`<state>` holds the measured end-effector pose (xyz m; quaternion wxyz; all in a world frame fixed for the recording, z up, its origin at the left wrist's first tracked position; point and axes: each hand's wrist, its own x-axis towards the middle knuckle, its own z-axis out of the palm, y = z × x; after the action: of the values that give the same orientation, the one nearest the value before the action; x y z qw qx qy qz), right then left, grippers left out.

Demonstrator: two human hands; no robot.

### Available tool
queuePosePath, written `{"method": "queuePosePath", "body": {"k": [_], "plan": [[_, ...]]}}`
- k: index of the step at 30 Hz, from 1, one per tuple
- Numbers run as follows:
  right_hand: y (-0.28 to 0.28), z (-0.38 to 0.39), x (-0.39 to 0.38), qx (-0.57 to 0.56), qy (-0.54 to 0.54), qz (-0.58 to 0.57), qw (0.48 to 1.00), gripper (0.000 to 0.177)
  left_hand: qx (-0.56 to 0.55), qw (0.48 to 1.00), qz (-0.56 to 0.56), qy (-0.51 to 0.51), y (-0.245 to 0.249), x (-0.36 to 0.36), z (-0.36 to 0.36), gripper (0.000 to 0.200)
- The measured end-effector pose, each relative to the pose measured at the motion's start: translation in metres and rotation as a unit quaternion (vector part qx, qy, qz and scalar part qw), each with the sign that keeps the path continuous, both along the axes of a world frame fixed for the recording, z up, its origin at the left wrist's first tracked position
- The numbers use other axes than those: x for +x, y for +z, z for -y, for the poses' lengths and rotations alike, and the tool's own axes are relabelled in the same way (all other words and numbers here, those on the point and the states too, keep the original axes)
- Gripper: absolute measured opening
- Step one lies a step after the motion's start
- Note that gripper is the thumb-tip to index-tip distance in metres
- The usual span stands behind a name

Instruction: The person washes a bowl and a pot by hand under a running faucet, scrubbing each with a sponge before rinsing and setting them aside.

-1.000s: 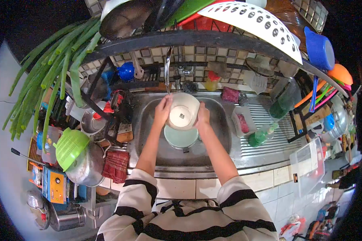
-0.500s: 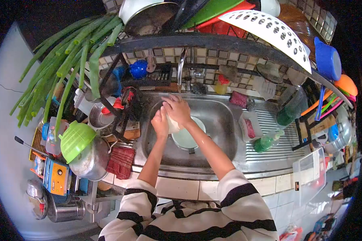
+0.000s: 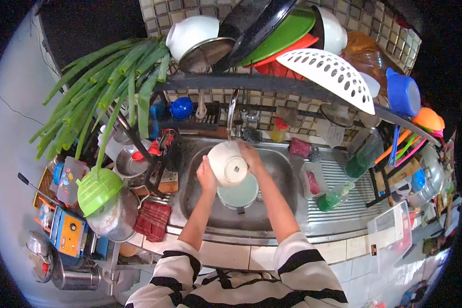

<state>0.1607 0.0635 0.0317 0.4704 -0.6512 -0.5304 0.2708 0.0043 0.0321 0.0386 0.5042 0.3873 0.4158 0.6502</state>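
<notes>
Two hands, left hand [image 3: 206, 175], right hand [image 3: 251, 155], gripping white bowl [image 3: 228, 164]

The bowl [image 3: 228, 164] looked like smooth, glossy white ceramic. The sink [image 3: 287, 169] was dull brushed steel, wet in places. The colander [image 3: 96, 191] was bright green slotted plastic, the pot [image 3: 113, 220] beneath it shiny metal, and the red cloth [image 3: 153, 219] a matt weave.

We look down through a fisheye lens whose black corners ring a strongly bowed view, with soft, even overhead light keeping the centre bright, the white bowl [image 3: 227, 164] almost blown out, a dull sheen on the steel sink [image 3: 280, 172], and the edges smeared and dim.
</notes>
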Motion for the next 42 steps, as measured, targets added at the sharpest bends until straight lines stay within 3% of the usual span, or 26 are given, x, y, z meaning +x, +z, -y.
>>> {"method": "queuePosePath", "body": {"k": [1,2,4,6,8,9,10,12,14,16,17,18,20,22,24,25,27,28,30,31,32,34,35,36,38,42], "plan": [[-0.003,0.007,0.011,-0.078,0.019,-0.185,0.979,0.053,-0.018,0.992,0.128,-0.011,-0.002,0.004,-0.001,0.036],[-0.007,0.014,0.017,-0.153,0.039,-0.361,0.919,0.056,-0.013,0.991,0.132,-0.014,-0.005,0.005,-0.003,0.036],[-0.007,0.026,0.011,-0.101,0.002,-0.407,0.908,0.049,-0.101,0.955,0.27,-0.061,-0.02,0.007,-0.014,0.039],[-0.01,0.034,0.013,-0.049,-0.029,-0.451,0.891,0.044,-0.141,0.963,0.223,-0.046,-0.041,0.015,-0.033,0.035],[-0.02,0.035,0.017,-0.003,-0.155,-0.251,0.956,0.043,-0.063,0.989,-0.114,-0.077,-0.084,0.016,-0.068,0.029],[0.011,0.053,0.008,-0.006,-0.201,-0.222,0.954,0.044,0.055,0.99,-0.085,-0.097,-0.086,0.025,-0.075,0.028],[0.016,0.057,0.007,-0.003,-0.202,-0.221,0.954,0.044,0.057,0.99,-0.083,-0.098,-0.067,0.032,-0.07,0.028],[0.017,0.066,0.004,-0.012,-0.219,-0.156,0.963,0.053,0.215,0.898,-0.315,-0.217,-0.001,0.039,-0.047,0.031],[-0.009,0.054,0.01,-0.006,-0.212,-0.197,0.957,0.053,0.205,0.888,-0.325,-0.252,0.024,0.039,-0.041,0.032],[-0.021,0.049,0.017,0.003,-0.205,-0.238,0.95,0.053,-0.002,0.867,-0.423,-0.265,0.034,0.025,-0.044,0.033],[-0.02,0.046,0.02,-0.02,-0.231,-0.277,0.933,0.051,-0.032,0.91,-0.233,-0.34,0.015,0.016,-0.054,0.034],[-0.019,0.043,0.022,-0.043,-0.256,-0.316,0.913,0.049,-0.031,0.911,-0.233,-0.339,0.017,0.005,-0.046,0.034],[-0.024,0.031,0.021,-0.039,-0.231,-0.353,0.906,0.046,-0.102,0.909,-0.007,-0.404,0.029,-0.015,-0.021,0.036],[-0.017,0.024,0.014,-0.039,-0.203,-0.39,0.897,0.044,-0.121,0.909,0.022,-0.398,0.023,-0.022,-0.014,0.038],[-0.006,0.016,0.003,-0.073,-0.2,-0.164,0.963,0.034,-0.087,0.953,0.066,-0.281,0.012,-0.023,-0.016,0.037],[0.009,0.017,-0.009,-0.073,-0.193,-0.165,0.964,0.034,-0.079,0.967,0.072,-0.23,0.023,-0.024,-0.007,0.037],[0.043,0.019,-0.031,0.115,-0.021,0.012,0.993,0.027,-0.088,0.973,0.105,-0.186,0.03,-0.03,-0.003,0.037],[0.046,0.015,-0.033,0.115,-0.018,0.011,0.993,0.027,-0.1,0.974,0.138,-0.149,0.031,-0.032,-0.001,0.037],[0.048,0.012,-0.038,0.293,0.124,0.089,0.944,0.027,-0.087,0.975,0.155,-0.134,0.029,-0.035,0.001,0.038],[0.049,0.013,-0.036,0.178,0.171,-0.023,0.969,0.029,-0.071,0.975,0.171,-0.123,0.026,-0.037,0.003,0.039],[0.036,0.008,-0.032,0.175,0.174,-0.025,0.969,0.029,-0.073,0.975,0.171,-0.119,0.022,-0.037,0.007,0.039],[0.008,-0.005,-0.022,-0.007,0.041,-0.122,0.992,0.036,-0.103,0.956,0.244,-0.124,0.008,-0.035,0.007,0.043],[0.005,0.007,-0.018,-0.129,0.027,-0.329,0.935,0.043,-0.103,0.956,0.243,-0.125,0.002,-0.036,0.007,0.043],[0.002,0.019,-0.022,-0.129,0.026,-0.33,0.935,0.043,-0.122,0.932,0.302,-0.16,-0.005,-0.037,0.009,0.044],[-0.005,0.036,-0.028,-0.092,0.036,-0.578,0.81,0.047,-0.137,0.901,0.363,-0.195,-0.012,-0.033,0.01,0.046],[-0.016,0.05,-0.022,-0.05,-0.03,-0.629,0.775,0.045,-0.137,0.887,0.332,-0.292,-0.018,-0.03,0.022,0.047]]}}
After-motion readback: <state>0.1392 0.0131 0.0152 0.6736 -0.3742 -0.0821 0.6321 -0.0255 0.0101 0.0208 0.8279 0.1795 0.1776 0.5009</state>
